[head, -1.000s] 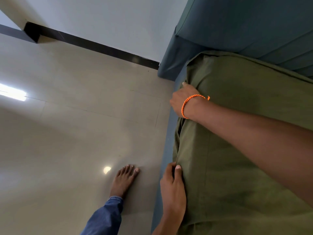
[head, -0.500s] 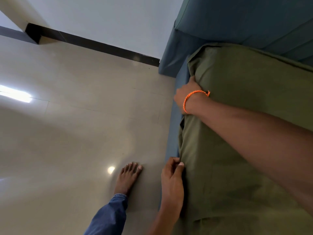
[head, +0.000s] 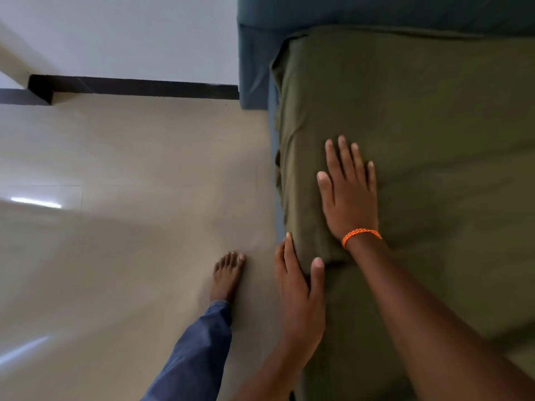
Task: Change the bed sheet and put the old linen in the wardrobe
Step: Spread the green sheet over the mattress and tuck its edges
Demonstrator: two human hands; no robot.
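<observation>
An olive green bed sheet [head: 428,120] covers the mattress on the right. My right hand [head: 348,198], with an orange thread at the wrist, lies flat on top of the sheet near the mattress's left edge, fingers straight and spread. My left hand [head: 298,290] sits at that same edge lower down, its straight fingers against the sheet on the mattress side and its thumb on top. The sheet shows folds along the left side. The old linen and the wardrobe are not in view.
A blue padded headboard [head: 376,10] and blue bed frame [head: 254,68] border the mattress. My bare foot [head: 227,274] and blue trouser leg stand on the glossy beige tile floor [head: 130,241] beside the bed. A dark skirting [head: 130,86] runs along the white wall.
My right hand left the sheet's side near the corner and now lies flat on top, closer to me. My left hand has stayed at the edge. The view has turned.
</observation>
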